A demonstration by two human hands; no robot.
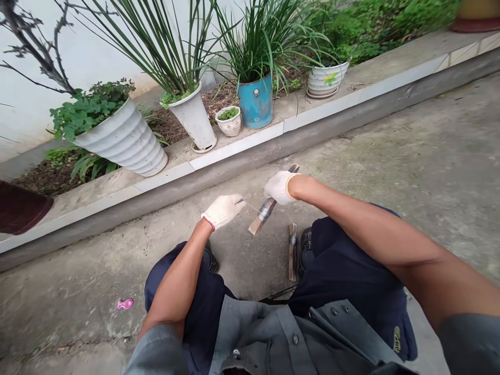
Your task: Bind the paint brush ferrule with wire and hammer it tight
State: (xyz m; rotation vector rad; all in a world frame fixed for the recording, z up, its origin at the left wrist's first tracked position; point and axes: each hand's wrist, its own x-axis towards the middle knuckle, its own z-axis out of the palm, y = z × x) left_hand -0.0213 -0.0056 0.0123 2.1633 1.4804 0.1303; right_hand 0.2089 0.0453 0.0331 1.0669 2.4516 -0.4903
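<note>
My left hand (223, 210), in a white knitted work glove with a red cuff edge, is closed in a pinch on a thin wire (253, 208). That wire runs right to a wooden stick (255, 226) with silvery wire (266, 209) wound around its middle. My right hand (279, 187), gloved in white with a yellow cuff edge, is wrapped around the upper part of this stick and hides some of it. The stick is tilted above the concrete. A second wooden piece (291, 260) with wire wound near its top lies by my right shoe.
Ahead runs a low tiled ledge (242, 151). On it stand a blue pot (255, 101), white pots (194, 117) and a small flowered pot (229, 122), with a ridged white planter (125, 140) at left. A pink object (125, 303) lies on the ground.
</note>
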